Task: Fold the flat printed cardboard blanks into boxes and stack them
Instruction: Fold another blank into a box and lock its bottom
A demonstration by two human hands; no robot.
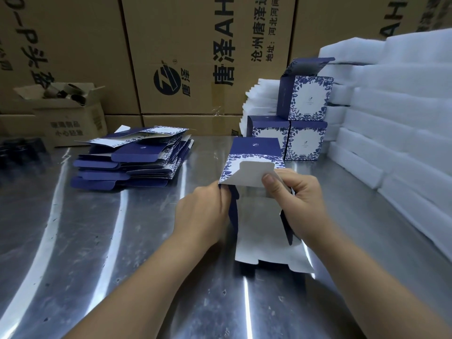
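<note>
Pinching the blank by its sides, my left fingers and right fingers curl tight; it seems light, bendy.

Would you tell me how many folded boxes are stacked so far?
3. Two sit side by side on the table, a left box and a right box; a top box stands above, lid open. More may hide behind.

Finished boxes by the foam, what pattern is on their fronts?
Finished boxes: white fronts framed by blue leaf print; head view.
</note>
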